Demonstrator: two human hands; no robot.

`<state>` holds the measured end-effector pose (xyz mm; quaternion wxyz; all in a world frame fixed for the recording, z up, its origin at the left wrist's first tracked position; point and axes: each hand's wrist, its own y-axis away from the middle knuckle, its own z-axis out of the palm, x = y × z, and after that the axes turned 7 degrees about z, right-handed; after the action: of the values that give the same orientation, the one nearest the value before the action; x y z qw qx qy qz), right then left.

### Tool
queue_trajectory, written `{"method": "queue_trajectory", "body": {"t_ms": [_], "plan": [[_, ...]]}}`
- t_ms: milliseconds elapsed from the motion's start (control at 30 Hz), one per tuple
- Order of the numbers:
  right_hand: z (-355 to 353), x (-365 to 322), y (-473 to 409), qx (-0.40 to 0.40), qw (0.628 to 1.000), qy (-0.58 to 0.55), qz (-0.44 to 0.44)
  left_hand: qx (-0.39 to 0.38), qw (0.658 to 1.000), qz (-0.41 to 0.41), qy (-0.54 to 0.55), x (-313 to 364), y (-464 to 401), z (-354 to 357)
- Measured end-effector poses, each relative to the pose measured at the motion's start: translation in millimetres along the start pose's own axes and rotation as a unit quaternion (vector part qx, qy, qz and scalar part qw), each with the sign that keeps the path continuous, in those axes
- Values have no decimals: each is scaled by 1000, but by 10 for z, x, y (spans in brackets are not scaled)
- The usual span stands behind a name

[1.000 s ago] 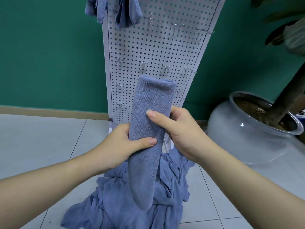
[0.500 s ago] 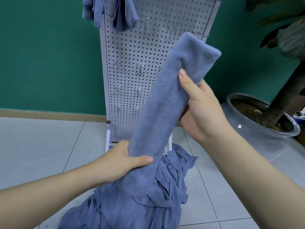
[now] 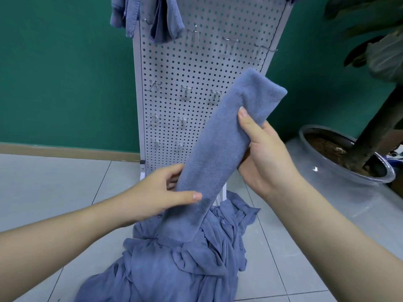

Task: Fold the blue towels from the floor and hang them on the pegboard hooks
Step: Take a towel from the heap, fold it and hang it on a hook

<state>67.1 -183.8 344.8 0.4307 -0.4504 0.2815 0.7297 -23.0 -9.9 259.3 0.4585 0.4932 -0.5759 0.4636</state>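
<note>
Blue folded towel [image 3: 220, 153], upright a second ago, now slants up toward the right in front of the pegboard [image 3: 196, 68]. Left hand [image 3: 161, 197] pinches its lower part; right hand [image 3: 261, 153] grips higher up. It seems folded and ready to hang; more towels [image 3: 174, 264] remain heaped below.

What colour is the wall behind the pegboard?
Dark green wall, clearest in the head view.

- The pale tiled floor [image 3: 54, 184] carried everything.
- A heap of crumpled blue towels [image 3: 174, 264] lay on it.
- The white pegboard [image 3: 196, 68] stood just behind the heap.
- A grey planter pot [image 3: 316, 177] sat at right.
</note>
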Motion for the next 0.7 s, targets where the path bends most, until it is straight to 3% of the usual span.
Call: {"method": "queue_trajectory", "body": {"t_ms": [133, 367, 567, 700], "plan": [[-39, 107, -34, 22, 1000, 14, 4, 37, 998, 13, 46, 103, -78, 1], [-357, 193, -216, 160, 984, 63, 45, 38, 994, -46, 91, 140, -20, -33], [-609, 307, -306, 159, 975, 77, 134, 15, 987, -70, 143, 217, -17, -208], [-723, 370, -312, 204, 960, 163, 105, 0, 985, -62, 159, 266, -16, -299]]}}
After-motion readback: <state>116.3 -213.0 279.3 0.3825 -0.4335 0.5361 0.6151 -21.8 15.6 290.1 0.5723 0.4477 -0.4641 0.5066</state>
